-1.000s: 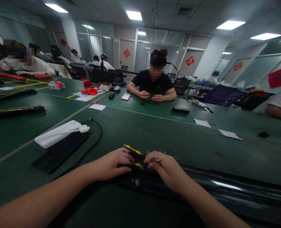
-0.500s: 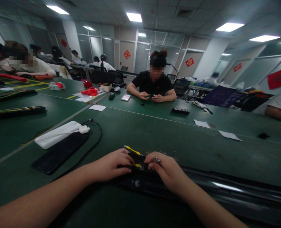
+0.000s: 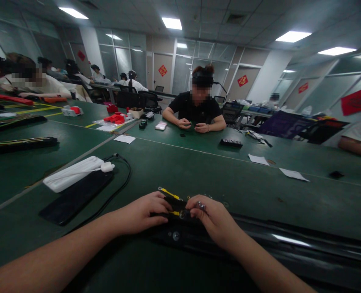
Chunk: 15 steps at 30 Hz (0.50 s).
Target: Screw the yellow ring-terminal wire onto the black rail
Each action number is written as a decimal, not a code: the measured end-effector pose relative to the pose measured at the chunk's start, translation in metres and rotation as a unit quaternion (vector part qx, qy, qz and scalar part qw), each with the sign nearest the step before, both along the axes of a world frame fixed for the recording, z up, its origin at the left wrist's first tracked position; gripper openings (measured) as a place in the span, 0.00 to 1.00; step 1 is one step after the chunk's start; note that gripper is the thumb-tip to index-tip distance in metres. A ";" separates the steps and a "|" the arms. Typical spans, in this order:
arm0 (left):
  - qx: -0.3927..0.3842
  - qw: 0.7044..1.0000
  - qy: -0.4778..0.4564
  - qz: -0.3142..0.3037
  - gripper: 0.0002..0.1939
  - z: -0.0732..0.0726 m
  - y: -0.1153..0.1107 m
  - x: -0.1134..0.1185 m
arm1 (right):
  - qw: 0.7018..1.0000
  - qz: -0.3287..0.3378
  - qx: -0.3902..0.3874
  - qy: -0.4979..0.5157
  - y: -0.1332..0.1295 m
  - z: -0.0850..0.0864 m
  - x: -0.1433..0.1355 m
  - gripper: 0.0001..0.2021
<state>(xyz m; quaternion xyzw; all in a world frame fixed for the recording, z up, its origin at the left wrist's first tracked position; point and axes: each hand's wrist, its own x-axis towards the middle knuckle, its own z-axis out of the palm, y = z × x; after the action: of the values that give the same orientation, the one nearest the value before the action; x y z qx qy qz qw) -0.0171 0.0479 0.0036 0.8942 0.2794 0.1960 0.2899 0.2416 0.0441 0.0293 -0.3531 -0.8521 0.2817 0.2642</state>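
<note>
A long glossy black part (image 3: 290, 238) runs from the right edge to the middle front of the green table. At its left end, my left hand (image 3: 151, 209) has its fingers wrapped round a black piece beside a yellow wire with a ring terminal (image 3: 170, 193). My right hand (image 3: 209, 211) pinches the same end from the right, with a small shiny metal piece (image 3: 201, 205) at its fingers. Between the hands the yellow of a second terminal (image 3: 176, 213) shows. A round metal screw head (image 3: 176, 236) sits on the black part just below.
To the left lie a white power bank (image 3: 72, 174), a dark phone (image 3: 77, 199) and a black cable (image 3: 127, 179). Across the table a person in black (image 3: 195, 108) sits near a black tray (image 3: 231, 143). Paper slips (image 3: 258, 159) lie at the right.
The view has shifted very slightly. Both hands keep almost the same place and grip. The fingers of the person opposite have moved a little.
</note>
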 end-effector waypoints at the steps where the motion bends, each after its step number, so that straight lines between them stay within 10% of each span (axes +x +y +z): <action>1: 0.000 1.000 0.002 0.000 0.08 0.000 0.000 0.000 | 1.000 0.000 0.001 0.001 0.000 0.000 0.000 0.07; 15: -0.007 1.000 -0.011 0.001 0.07 -0.001 -0.001 0.000 | 0.999 -0.016 0.026 0.038 -0.001 0.000 0.000 0.07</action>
<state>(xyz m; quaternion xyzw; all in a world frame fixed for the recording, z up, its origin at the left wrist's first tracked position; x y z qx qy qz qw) -0.0172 0.0473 0.0031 0.8893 0.2788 0.2045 0.2992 0.2421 0.0434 0.0291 -0.3486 -0.8428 0.2687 0.3098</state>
